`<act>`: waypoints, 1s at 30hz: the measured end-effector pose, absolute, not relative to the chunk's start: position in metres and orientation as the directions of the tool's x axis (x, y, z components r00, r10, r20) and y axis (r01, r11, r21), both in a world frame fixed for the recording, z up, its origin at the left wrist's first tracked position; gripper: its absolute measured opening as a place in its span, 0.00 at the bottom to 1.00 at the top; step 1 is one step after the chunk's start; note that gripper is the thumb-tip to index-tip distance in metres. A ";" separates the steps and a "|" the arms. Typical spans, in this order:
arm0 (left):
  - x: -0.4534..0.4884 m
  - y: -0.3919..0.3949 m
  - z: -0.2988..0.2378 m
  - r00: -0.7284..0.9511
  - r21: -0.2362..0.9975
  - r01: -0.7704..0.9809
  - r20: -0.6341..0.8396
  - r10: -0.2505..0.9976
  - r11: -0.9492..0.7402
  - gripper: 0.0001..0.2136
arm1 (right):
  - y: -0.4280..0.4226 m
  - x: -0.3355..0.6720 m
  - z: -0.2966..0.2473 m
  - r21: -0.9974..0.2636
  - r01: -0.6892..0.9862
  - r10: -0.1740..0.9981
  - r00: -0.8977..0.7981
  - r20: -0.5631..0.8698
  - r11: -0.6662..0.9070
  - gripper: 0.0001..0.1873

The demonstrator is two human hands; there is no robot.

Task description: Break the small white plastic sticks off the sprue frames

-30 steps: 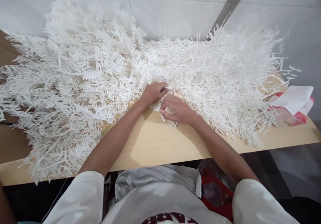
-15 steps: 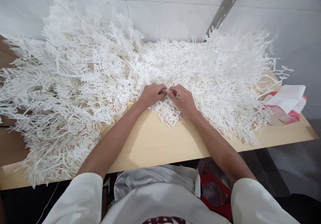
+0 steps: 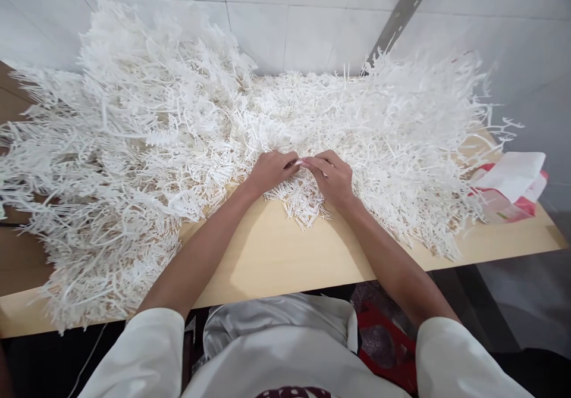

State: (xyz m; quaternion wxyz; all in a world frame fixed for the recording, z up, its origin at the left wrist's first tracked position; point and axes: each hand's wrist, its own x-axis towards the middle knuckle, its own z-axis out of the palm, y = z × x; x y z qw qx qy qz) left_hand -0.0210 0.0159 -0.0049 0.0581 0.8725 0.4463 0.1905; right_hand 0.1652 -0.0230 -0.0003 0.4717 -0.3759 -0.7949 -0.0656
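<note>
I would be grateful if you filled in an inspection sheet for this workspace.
Surface: pale wood table, bare along part of the near edge.
Work things: white branching strands heaped left, centre and right, some overhanging the near edge at left.
Clutter: red-and-white pack at the right, white sheet on top.
Hands: left hand and right hand close together at a thin pale piece; grip unclear.
Cables: thin pale line below the table at left, possibly a cord.
Surroundings: tiled wall behind, grey post against it.
</note>
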 end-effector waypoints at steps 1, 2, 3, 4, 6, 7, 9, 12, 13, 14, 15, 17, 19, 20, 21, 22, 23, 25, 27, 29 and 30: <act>-0.021 0.016 -0.005 0.537 0.284 0.746 0.277 0.796 -0.602 0.14 | -0.023 0.165 0.001 -0.232 0.652 0.528 -0.302 0.794 0.722 0.07; -0.021 0.017 -0.005 0.546 0.300 0.732 0.277 0.791 -0.611 0.14 | -0.023 0.164 0.002 -0.216 0.645 0.522 -0.329 0.787 0.733 0.06; -0.022 0.017 -0.005 0.551 0.318 0.720 0.279 0.787 -0.617 0.15 | -0.024 0.163 0.004 -0.205 0.639 0.516 -0.348 0.783 0.741 0.06; -0.022 0.017 -0.004 0.548 0.335 0.713 0.281 0.788 -0.616 0.15 | -0.026 0.161 0.006 -0.199 0.632 0.508 -0.356 0.784 0.749 0.05; -0.021 0.018 -0.002 0.516 0.372 0.718 0.284 0.808 -0.589 0.17 | -0.033 0.155 0.011 -0.202 0.602 0.487 -0.357 0.797 0.773 0.05; -0.021 0.018 -0.001 0.492 0.392 0.722 0.288 0.821 -0.570 0.18 | -0.037 0.151 0.014 -0.197 0.580 0.470 -0.366 0.803 0.790 0.05; -0.020 0.018 0.000 0.450 0.425 0.724 0.305 0.839 -0.543 0.19 | -0.046 0.144 0.018 -0.161 0.539 0.427 -0.416 0.803 0.827 0.05; -0.021 0.018 -0.001 0.440 0.412 0.730 0.328 0.836 -0.546 0.19 | -0.052 0.139 0.019 -0.072 0.510 0.368 -0.508 0.779 0.857 0.01; -0.021 0.018 -0.002 0.454 0.390 0.735 0.326 0.829 -0.555 0.19 | -0.051 0.139 0.018 -0.068 0.511 0.370 -0.517 0.772 0.857 0.01; -0.022 0.018 -0.003 0.473 0.365 0.737 0.324 0.820 -0.569 0.18 | -0.049 0.140 0.016 -0.083 0.514 0.387 -0.518 0.763 0.854 0.02; -0.023 0.018 -0.003 0.493 0.343 0.735 0.321 0.809 -0.585 0.16 | -0.045 0.142 0.013 -0.113 0.521 0.415 -0.510 0.754 0.846 0.04; -0.025 0.018 -0.004 0.528 0.310 0.728 0.313 0.789 -0.611 0.12 | -0.038 0.146 0.008 -0.188 0.545 0.482 -0.467 0.742 0.817 0.07; -0.026 0.018 -0.003 0.536 0.300 0.732 0.299 0.789 -0.611 0.10 | -0.033 0.150 0.005 -0.269 0.575 0.542 -0.375 0.752 0.772 0.10; -0.026 0.017 -0.003 0.527 0.299 0.742 0.292 0.798 -0.600 0.11 | -0.031 0.151 0.004 -0.318 0.596 0.575 -0.307 0.759 0.737 0.11; -0.025 0.017 -0.003 0.519 0.299 0.750 0.288 0.805 -0.591 0.11 | -0.030 0.152 0.003 -0.368 0.617 0.608 -0.232 0.759 0.695 0.12; -0.024 0.017 -0.003 0.512 0.301 0.754 0.286 0.810 -0.583 0.12 | -0.029 0.152 0.003 -0.419 0.637 0.643 -0.161 0.748 0.647 0.13; -0.023 0.017 -0.003 0.503 0.304 0.758 0.289 0.814 -0.577 0.14 | -0.029 0.152 0.003 -0.465 0.653 0.681 -0.108 0.725 0.598 0.14; -0.022 0.017 -0.003 0.496 0.308 0.760 0.295 0.817 -0.573 0.18 | -0.030 0.152 0.004 -0.516 0.675 0.745 -0.075 0.663 0.528 0.13; -0.021 0.017 -0.002 0.493 0.308 0.762 0.294 0.819 -0.569 0.19 | -0.030 0.152 0.004 -0.514 0.681 0.777 -0.131 0.615 0.522 0.12; -0.021 0.016 -0.002 0.493 0.301 0.766 0.292 0.820 -0.568 0.18 | -0.031 0.152 0.004 -0.490 0.678 0.775 -0.193 0.602 0.549 0.12; -0.022 0.016 -0.002 0.499 0.296 0.765 0.290 0.817 -0.572 0.18 | -0.031 0.152 0.004 -0.473 0.673 0.763 -0.215 0.610 0.568 0.12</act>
